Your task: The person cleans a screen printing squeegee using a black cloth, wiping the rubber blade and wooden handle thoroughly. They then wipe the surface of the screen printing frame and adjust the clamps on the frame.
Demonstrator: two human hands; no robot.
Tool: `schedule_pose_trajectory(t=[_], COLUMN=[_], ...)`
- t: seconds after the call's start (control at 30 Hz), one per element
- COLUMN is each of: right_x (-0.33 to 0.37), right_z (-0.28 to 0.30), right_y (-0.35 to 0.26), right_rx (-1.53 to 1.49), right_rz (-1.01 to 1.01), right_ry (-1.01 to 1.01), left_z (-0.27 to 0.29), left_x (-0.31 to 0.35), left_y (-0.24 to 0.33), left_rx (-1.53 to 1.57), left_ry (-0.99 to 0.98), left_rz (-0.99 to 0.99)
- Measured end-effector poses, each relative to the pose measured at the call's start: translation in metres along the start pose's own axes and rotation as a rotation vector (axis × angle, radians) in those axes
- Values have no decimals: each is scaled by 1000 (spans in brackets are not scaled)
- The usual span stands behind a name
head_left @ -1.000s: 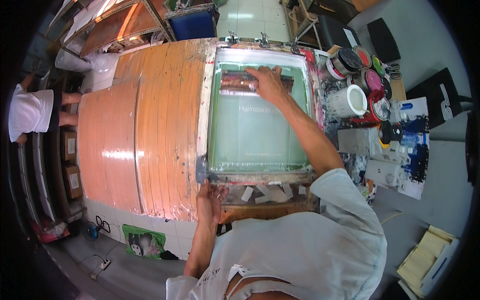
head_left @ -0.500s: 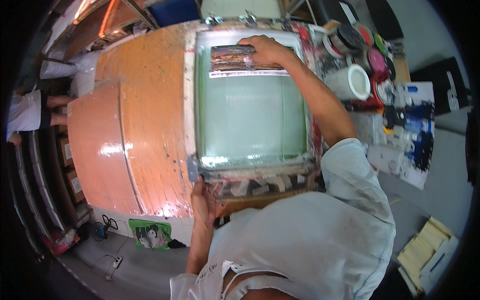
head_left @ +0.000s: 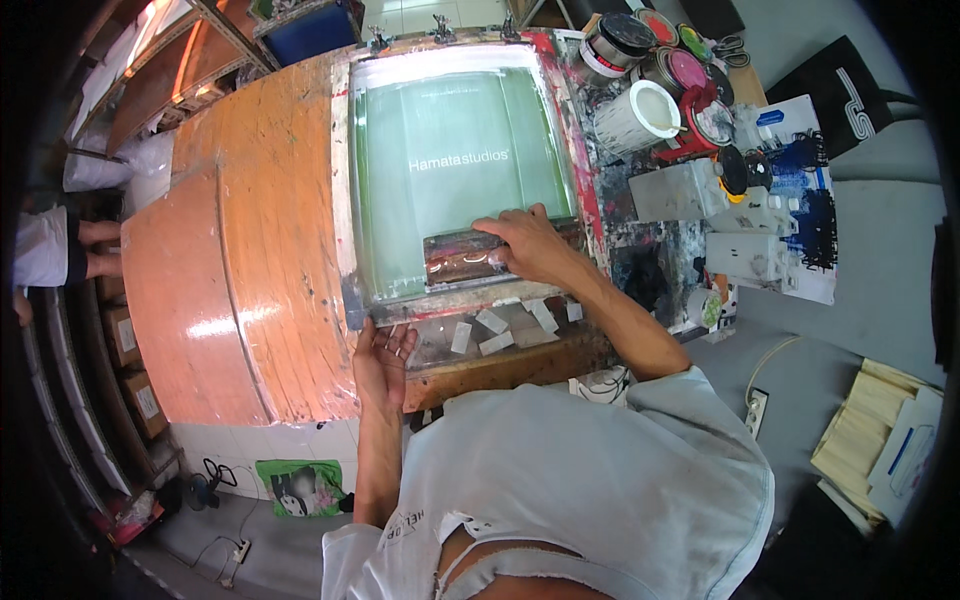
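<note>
A screen printing frame (head_left: 341, 200) lies on the workbench before me, its green mesh (head_left: 460, 195) showing pale lettering. My right hand (head_left: 532, 246) is closed over a squeegee (head_left: 462, 266) near the mesh's close end. The squeegee lies crosswise, stained dark and brown; its lower edge is partly hidden. White ink (head_left: 440, 64) lies along the far end of the mesh. At the frame's near left corner, my left hand (head_left: 382, 362) grips the edge, palm up with its fingers loosely curled. Clamps (head_left: 442, 28) stand along the frame's far side.
Ink tins (head_left: 617, 42), a white tub (head_left: 636, 116) and plastic bottles (head_left: 678, 190) crowd the bench at right. Left of the frame is an orange-brown board (head_left: 270, 220). Strips of tape (head_left: 495, 322) stick to the surface nearest me. Another person (head_left: 45, 245) stands far left.
My right hand has pulled the squeegee from the far end of the mesh to the near end, uncovering the far part. My left hand keeps its place at the corner. The view has shifted.
</note>
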State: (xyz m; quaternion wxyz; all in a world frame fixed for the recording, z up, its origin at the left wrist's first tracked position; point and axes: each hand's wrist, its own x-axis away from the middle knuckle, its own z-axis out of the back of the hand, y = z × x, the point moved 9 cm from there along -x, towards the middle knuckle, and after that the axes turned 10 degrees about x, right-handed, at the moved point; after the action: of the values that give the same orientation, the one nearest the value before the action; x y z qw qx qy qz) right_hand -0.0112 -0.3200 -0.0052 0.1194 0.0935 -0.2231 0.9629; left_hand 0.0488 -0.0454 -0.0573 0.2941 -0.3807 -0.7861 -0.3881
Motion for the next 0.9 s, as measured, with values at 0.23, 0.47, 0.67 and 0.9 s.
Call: schedule_pose_trajectory(t=[0.23, 0.47, 0.67, 0.9], right_x=[-65, -216, -281, -294], right_z=[28, 88, 114, 126], right_y=[34, 105, 130, 135], right_rx=[72, 195, 308, 216], right_rz=[13, 38, 50, 9], right_ry=[146, 363, 525, 421], left_z=[8, 9, 7, 26], left_x=[-1, -1, -3, -9], left_y=[-1, -4, -4, -8], left_rx=[29, -3, -12, -38], left_ry=[37, 155, 228, 168], left_rz=[3, -3, -19, -11])
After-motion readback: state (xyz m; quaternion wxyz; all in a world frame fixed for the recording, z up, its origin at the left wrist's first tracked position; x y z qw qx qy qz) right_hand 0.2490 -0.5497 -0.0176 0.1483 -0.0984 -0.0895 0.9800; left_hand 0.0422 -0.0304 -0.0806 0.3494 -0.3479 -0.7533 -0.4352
